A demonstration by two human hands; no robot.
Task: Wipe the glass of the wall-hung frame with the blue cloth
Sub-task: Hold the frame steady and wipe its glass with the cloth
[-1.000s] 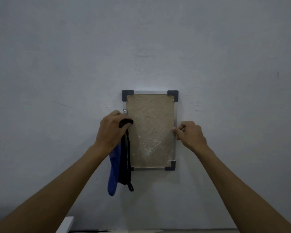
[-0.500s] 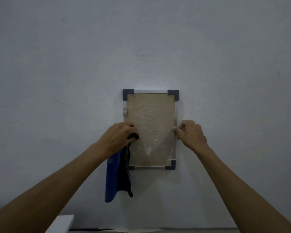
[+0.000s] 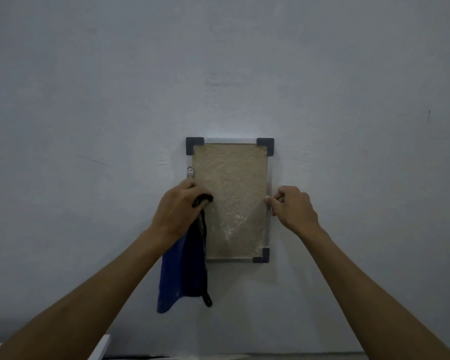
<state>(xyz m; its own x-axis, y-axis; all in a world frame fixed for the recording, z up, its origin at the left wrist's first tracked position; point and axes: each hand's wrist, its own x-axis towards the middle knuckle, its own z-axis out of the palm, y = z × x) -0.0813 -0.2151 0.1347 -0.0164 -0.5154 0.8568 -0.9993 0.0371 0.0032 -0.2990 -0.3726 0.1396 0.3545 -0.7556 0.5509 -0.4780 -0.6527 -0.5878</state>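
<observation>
A small upright frame [image 3: 230,183] hangs on the pale wall, with dark corner pieces and a beige speckled sheet behind its glass. My left hand [image 3: 178,209] presses against the frame's left edge at mid height and grips the blue cloth [image 3: 182,271], which hangs down from my fist with a dark edge and a black loop at the bottom. The cloth covers the frame's lower left corner. My right hand [image 3: 292,207] pinches the frame's right edge at mid height, fingers curled on it.
A small metal bracket [image 3: 190,172] with a screw sits on the frame's left edge above my left hand. A white surface corner [image 3: 100,350] shows at the bottom left. The wall [image 3: 89,100] around the frame is bare.
My left hand with the cloth slid down the frame's left side and then came back up slightly. My right hand stayed on the right edge.
</observation>
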